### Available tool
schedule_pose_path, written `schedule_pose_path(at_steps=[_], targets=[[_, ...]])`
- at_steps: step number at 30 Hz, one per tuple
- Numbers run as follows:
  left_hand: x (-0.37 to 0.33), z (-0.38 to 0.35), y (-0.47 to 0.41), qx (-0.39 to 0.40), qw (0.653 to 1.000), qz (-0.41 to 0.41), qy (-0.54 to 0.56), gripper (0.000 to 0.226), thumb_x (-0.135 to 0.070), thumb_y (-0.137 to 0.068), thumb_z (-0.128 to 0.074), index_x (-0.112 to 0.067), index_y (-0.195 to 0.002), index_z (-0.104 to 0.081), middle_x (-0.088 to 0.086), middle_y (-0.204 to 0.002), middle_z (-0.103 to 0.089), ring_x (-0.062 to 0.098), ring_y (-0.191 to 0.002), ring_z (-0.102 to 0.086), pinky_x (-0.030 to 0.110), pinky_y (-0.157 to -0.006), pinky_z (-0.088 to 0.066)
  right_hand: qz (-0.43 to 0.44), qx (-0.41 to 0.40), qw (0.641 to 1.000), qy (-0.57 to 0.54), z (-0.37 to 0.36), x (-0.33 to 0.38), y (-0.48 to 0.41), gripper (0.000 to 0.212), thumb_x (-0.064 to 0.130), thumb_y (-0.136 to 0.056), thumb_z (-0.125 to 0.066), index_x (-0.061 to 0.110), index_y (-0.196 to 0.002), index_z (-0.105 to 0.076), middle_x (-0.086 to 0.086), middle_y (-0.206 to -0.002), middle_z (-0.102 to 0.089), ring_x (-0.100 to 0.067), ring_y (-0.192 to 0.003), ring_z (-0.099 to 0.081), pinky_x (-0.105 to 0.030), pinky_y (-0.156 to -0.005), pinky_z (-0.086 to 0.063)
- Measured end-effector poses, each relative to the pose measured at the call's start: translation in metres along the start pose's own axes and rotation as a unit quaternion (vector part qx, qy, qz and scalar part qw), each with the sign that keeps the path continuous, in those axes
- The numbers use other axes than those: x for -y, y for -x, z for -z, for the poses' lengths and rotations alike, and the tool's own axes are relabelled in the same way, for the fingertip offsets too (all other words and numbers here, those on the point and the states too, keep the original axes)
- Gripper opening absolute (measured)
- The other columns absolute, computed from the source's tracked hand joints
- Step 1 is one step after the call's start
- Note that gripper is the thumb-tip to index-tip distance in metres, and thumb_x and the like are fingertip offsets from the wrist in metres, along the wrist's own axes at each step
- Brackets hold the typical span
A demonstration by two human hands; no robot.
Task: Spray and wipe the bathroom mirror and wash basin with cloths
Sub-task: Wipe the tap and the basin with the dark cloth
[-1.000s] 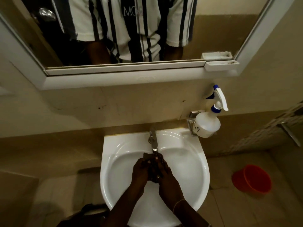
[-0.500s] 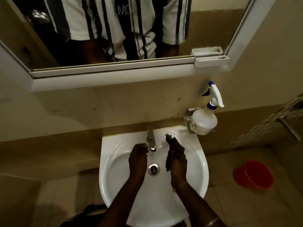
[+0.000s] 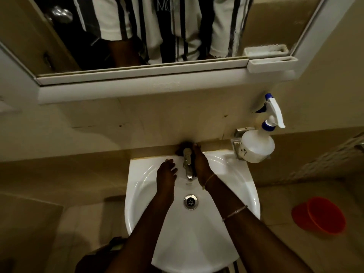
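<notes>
The white wash basin (image 3: 236, 196) sits below the mirror (image 3: 266, 22), which reflects a striped shirt. My right hand (image 3: 201, 166) reaches past the right side of the chrome tap (image 3: 188, 164) and holds a dark cloth (image 3: 182, 147) against the ledge behind the tap's base. My left hand (image 3: 167, 171) rests with relaxed fingers on the basin's back rim, left of the tap, holding nothing. A white spray bottle (image 3: 257, 147) with a blue-and-white trigger stands on a metal bracket at the basin's right rear corner.
A red bucket (image 3: 323, 217) stands on the tiled floor to the right. The drain (image 3: 190, 201) lies in the bowl's middle. A white soap tray (image 3: 272, 64) sits on the mirror frame's lower right. A dark shape lies on the floor at lower left.
My hands parted from under the tap. The right hand carried the dark cloth up behind the tap, and the left hand moved up to the basin's back rim.
</notes>
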State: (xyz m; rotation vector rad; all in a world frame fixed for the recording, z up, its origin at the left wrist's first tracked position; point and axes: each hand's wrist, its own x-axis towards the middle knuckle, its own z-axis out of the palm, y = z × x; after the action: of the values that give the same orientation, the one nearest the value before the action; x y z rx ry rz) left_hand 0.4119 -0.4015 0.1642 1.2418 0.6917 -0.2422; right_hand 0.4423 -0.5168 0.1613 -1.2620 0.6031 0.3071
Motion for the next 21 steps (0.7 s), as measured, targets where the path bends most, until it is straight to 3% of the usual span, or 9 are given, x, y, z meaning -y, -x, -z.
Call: schedule_pose_path(at_steps=[3, 6, 8, 12, 16, 21], targets=[[0.003, 0.006, 0.004, 0.001, 1.000, 0.007, -0.014, 0.041, -0.025, -0.109, -0.044, -0.006, -0.143, -0.056, 0.014, -0.140, -0.062, 0.027, -0.118, -0.061, 0.042, -0.111, -0.043, 0.014, -0.007, 1.000, -0.003, 0.006, -0.009, 0.022, 0.051, 0.055, -0.106, -0.036, 0.021, -0.131, -0.064, -0.008, -0.125, -0.069, -0.027, -0.118, -0.063, -0.038, -0.102, -0.050], [0.007, 0.012, 0.009, 0.013, 0.999, 0.008, -0.047, 0.040, -0.025, -0.109, -0.044, -0.008, -0.143, -0.057, 0.013, -0.142, -0.061, 0.028, -0.121, -0.060, 0.042, -0.112, -0.042, 0.024, -0.016, 1.000, -0.006, 0.011, -0.017, 0.052, 0.030, 0.050, -0.108, -0.034, 0.035, -0.121, -0.056, 0.009, -0.106, -0.064, -0.011, -0.096, -0.060, -0.030, -0.087, -0.047], [0.012, 0.014, 0.011, 0.027, 0.997, 0.016, -0.069, 0.039, -0.024, -0.109, -0.044, -0.009, -0.143, -0.057, 0.013, -0.144, -0.060, 0.029, -0.125, -0.059, 0.042, -0.111, -0.042, 0.032, -0.023, 0.999, -0.033, 0.013, -0.023, 0.063, 0.026, 0.047, -0.108, -0.035, 0.036, -0.123, -0.054, 0.009, -0.109, -0.063, -0.005, -0.094, -0.059, -0.029, -0.088, -0.047], [0.026, 0.020, 0.021, 0.061, 0.992, 0.066, -0.085, 0.046, -0.032, -0.108, -0.049, -0.011, -0.150, -0.050, 0.013, -0.147, -0.057, 0.032, -0.133, -0.055, 0.044, -0.110, -0.041, 0.033, -0.042, 0.988, -0.145, 0.014, -0.043, 0.078, 0.029, 0.038, -0.108, -0.040, 0.029, -0.122, -0.065, 0.000, -0.120, -0.071, -0.013, -0.101, -0.070, -0.029, -0.087, -0.054], [0.040, 0.033, 0.033, 0.098, 0.984, 0.132, -0.064, 0.056, -0.053, -0.100, -0.058, -0.018, -0.143, -0.057, 0.009, -0.136, -0.065, 0.031, -0.124, -0.060, 0.046, -0.107, -0.047, 0.022, -0.038, 0.948, -0.315, 0.017, -0.062, 0.091, 0.041, 0.039, -0.108, -0.042, 0.021, -0.138, -0.063, -0.010, -0.137, -0.066, -0.032, -0.127, -0.062, -0.049, -0.112, -0.044], [0.046, 0.055, 0.051, 0.159, 0.970, 0.180, 0.048, 0.044, -0.045, -0.095, -0.061, -0.015, -0.127, -0.068, 0.012, -0.122, -0.075, 0.031, -0.119, -0.067, 0.042, -0.096, -0.055, -0.095, 0.020, 0.886, -0.453, 0.006, -0.091, 0.112, 0.056, 0.039, -0.104, -0.044, -0.003, -0.139, -0.058, -0.026, -0.141, -0.059, -0.040, -0.128, -0.059, -0.049, -0.106, -0.051]])
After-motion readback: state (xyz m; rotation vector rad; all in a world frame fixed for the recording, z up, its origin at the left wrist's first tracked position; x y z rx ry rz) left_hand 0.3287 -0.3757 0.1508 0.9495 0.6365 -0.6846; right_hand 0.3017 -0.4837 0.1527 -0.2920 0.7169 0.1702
